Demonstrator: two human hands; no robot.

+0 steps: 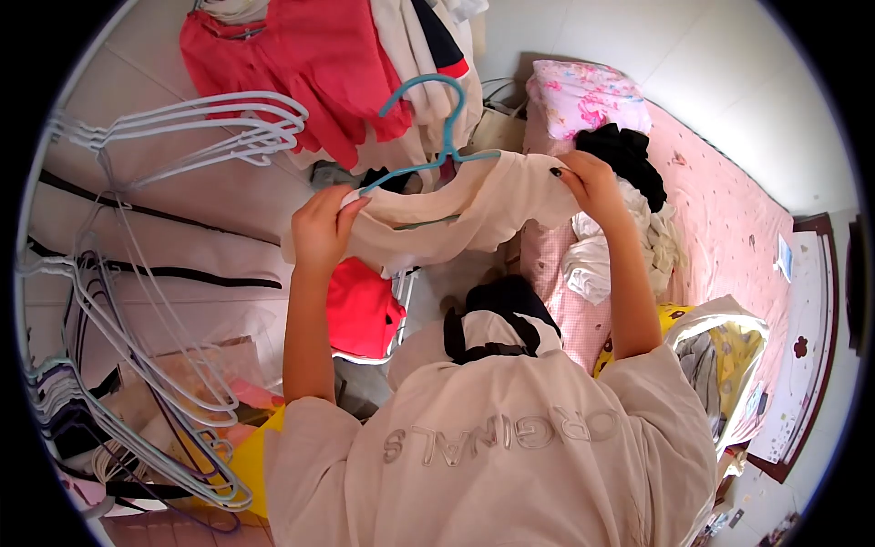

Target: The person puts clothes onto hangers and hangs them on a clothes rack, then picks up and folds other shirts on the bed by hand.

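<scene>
- State: my left hand [324, 223] pinches the top [510, 196] by one shoulder, beside one arm of the blue hanger [447, 137]; my right hand [592, 187] pinches the opposite shoulder.
- Position: upper centre of the frame, held in the air, with the hanger inside the neckline.
- Technique: I should draw both shoulders outward evenly, seat the hanger's arms along them, and centre the neckline under the hook [425, 79].
- Caution: the cloth seems light; a hard pull could stretch the neckline.
- Appearance: cream, softly creased, wide neckline, uneven lower edge.
</scene>
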